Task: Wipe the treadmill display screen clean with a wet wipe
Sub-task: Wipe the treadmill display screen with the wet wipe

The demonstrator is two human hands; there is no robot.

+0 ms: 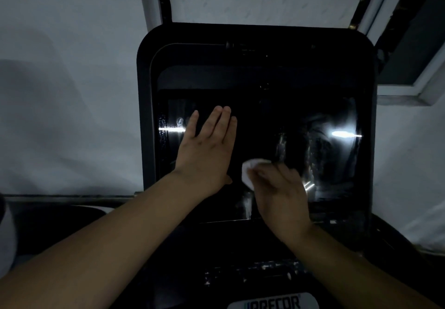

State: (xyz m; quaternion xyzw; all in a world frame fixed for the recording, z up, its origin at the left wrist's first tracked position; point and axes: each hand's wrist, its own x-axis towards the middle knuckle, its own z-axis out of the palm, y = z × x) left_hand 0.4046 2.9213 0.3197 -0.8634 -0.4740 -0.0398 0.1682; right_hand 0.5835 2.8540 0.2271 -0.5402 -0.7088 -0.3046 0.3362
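Note:
The treadmill display screen [277, 121] is a dark glossy panel inside a black rounded console, with light reflections at its left and right sides and wet streaks on its right half. My left hand [207, 149] lies flat on the screen's left part, fingers straight and nearly together, holding nothing. My right hand [279, 190] presses a crumpled white wet wipe [249, 170] against the lower middle of the screen; the hand is blurred. Most of the wipe is hidden under my fingers.
A white wall [67, 92] stands behind the console. A window frame [409, 92] is at the upper right. Below the screen is a row of console buttons [252, 272] and a white brand label [272, 302]. A dark handrail [60, 198] runs at the left.

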